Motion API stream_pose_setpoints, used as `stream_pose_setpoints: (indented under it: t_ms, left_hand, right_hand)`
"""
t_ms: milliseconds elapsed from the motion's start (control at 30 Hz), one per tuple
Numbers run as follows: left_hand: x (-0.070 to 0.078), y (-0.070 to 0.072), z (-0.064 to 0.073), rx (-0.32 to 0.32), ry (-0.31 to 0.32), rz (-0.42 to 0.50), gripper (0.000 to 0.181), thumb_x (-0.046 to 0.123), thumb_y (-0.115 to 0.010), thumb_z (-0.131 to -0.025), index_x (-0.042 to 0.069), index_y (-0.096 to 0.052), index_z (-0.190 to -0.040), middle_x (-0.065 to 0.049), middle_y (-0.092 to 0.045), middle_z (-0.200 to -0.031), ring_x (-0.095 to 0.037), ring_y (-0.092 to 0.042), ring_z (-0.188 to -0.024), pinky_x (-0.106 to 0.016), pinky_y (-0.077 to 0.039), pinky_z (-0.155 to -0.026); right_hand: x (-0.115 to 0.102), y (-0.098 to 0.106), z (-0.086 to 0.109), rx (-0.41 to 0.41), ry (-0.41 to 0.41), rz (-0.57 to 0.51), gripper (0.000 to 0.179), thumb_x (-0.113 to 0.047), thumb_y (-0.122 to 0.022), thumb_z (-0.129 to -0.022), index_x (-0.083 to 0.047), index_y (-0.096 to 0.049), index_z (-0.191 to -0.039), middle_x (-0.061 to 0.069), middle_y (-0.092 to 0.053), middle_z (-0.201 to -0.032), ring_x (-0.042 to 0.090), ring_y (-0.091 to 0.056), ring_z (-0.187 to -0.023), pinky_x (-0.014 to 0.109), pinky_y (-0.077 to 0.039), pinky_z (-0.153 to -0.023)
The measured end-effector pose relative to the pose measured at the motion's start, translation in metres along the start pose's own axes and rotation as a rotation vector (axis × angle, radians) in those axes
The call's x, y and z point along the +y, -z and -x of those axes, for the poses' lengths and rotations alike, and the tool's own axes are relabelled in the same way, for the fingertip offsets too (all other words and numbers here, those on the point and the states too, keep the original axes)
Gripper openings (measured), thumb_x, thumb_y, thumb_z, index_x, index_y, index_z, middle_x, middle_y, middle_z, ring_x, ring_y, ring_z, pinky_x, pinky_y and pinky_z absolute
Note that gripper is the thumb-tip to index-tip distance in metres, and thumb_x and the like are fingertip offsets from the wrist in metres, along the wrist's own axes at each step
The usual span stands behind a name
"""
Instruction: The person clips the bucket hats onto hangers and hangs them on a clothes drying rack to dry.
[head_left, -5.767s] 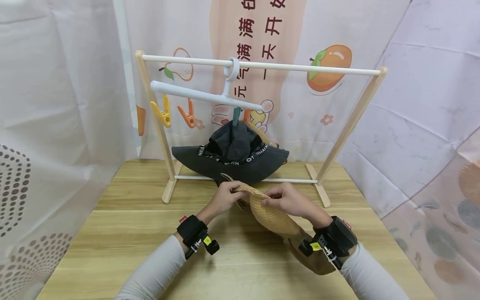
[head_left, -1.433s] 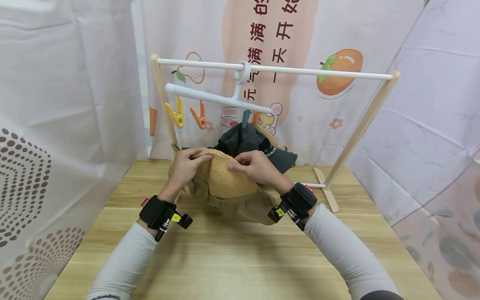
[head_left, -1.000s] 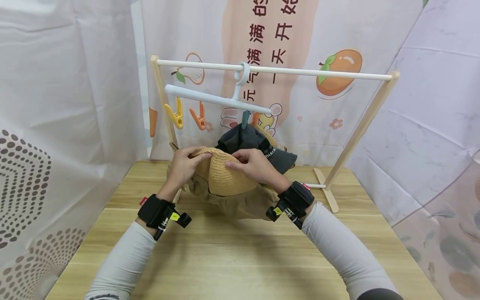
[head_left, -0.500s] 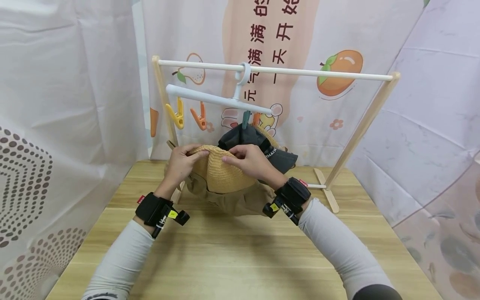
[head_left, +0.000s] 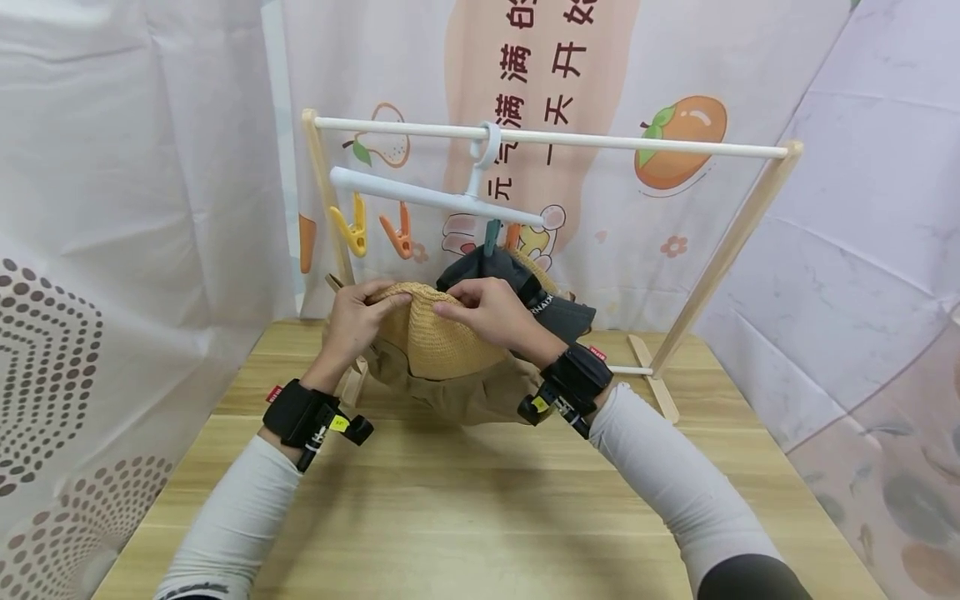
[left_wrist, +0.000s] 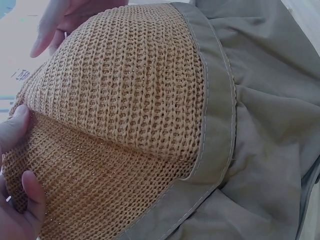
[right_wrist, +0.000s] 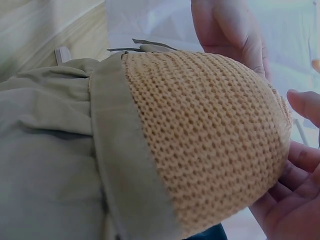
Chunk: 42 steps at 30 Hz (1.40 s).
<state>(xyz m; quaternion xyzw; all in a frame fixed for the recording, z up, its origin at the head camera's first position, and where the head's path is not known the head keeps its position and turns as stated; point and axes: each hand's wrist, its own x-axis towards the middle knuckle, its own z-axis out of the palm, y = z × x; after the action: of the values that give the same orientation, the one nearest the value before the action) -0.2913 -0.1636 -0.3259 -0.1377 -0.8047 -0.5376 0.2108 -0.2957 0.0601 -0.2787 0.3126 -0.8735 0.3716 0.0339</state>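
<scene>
A sun hat with a knitted straw crown and a drooping khaki fabric brim hangs between my hands, crown up. My left hand pinches the top of the crown on its left side, thumb toward me. On the other side my right hand holds the crown's top, its fingers behind the knit. Just beyond, a dark bucket hat hangs by a teal clip, partly covered by the held hat and my right hand. A sliver of another straw hat shows behind it.
A pale blue hanger hooks on the white rod of a wooden rack. A yellow clip and an orange clip dangle at its left, above the held hat. The wooden table extends below.
Since the oldest frame, the straw hat has gone from lying sideways to crown up, moving left below the free clips. Over the last second both hands have raised it slightly and leftward.
</scene>
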Motion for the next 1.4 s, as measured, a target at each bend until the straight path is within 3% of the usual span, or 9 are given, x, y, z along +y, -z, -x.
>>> stream_pose_setpoints:
  t_ms: [533, 800, 967, 1167, 1367, 1400]
  left_hand:
    - [0.008, 0.004, -0.008, -0.009, -0.012, 0.006, 0.033, 0.028, -0.074, -0.087, 0.005, -0.074, -0.110, -0.015, -0.072, -0.109, 0.000, -0.063, -0.086, -0.016, -0.049, -0.072]
    - [0.009, 0.003, -0.009, 0.026, -0.025, 0.022, 0.032, 0.026, -0.075, -0.086, 0.003, -0.074, -0.108, -0.018, -0.073, -0.106, 0.003, -0.063, -0.081, -0.015, -0.049, -0.068]
    - [0.010, 0.002, -0.009, 0.024, -0.029, 0.042, 0.031, 0.024, -0.074, -0.086, 0.002, -0.073, -0.109, -0.019, -0.073, -0.106, 0.004, -0.063, -0.080, -0.015, -0.049, -0.068]
    - [0.009, 0.002, -0.010, 0.015, -0.019, 0.024, 0.033, 0.026, -0.074, -0.086, 0.003, -0.073, -0.110, -0.017, -0.073, -0.108, 0.004, -0.063, -0.083, -0.015, -0.050, -0.070]
    - [0.009, 0.010, -0.009, 0.042, 0.008, 0.015, 0.032, 0.026, -0.075, -0.086, 0.004, -0.074, -0.110, -0.018, -0.073, -0.106, 0.002, -0.062, -0.079, -0.016, -0.048, -0.065]
    - [0.009, 0.011, -0.009, 0.050, 0.009, 0.020, 0.032, 0.026, -0.076, -0.085, 0.004, -0.074, -0.109, -0.013, -0.075, -0.103, 0.002, -0.062, -0.078, -0.016, -0.048, -0.065]
  right_hand:
    - [-0.011, 0.011, -0.008, 0.005, -0.023, 0.031, 0.032, -0.036, -0.066, -0.093, -0.009, -0.073, -0.108, 0.005, -0.073, -0.089, 0.015, -0.064, -0.078, 0.027, -0.049, -0.066]
    - [-0.015, 0.014, -0.012, 0.027, -0.001, 0.046, 0.031, -0.037, -0.065, -0.094, -0.009, -0.073, -0.105, 0.005, -0.072, -0.092, 0.015, -0.066, -0.083, 0.030, -0.053, -0.073]
    - [-0.019, 0.013, -0.015, 0.037, 0.010, 0.041, 0.034, -0.036, -0.065, -0.094, -0.008, -0.071, -0.112, 0.006, -0.072, -0.097, 0.016, -0.066, -0.086, 0.032, -0.054, -0.077]
    - [-0.027, 0.014, -0.022, 0.102, 0.018, 0.025, 0.037, -0.033, -0.066, -0.093, -0.006, -0.067, -0.119, 0.008, -0.069, -0.101, 0.018, -0.065, -0.090, 0.031, -0.053, -0.078]
    - [-0.040, 0.013, -0.029, 0.165, 0.031, 0.055, 0.043, -0.034, -0.068, -0.092, -0.002, -0.067, -0.121, 0.012, -0.066, -0.107, 0.020, -0.065, -0.096, 0.031, -0.053, -0.082]
    - [-0.042, 0.013, -0.030, 0.172, 0.031, 0.056, 0.045, -0.036, -0.069, -0.091, -0.002, -0.067, -0.121, 0.012, -0.066, -0.108, 0.020, -0.064, -0.096, 0.031, -0.053, -0.082]
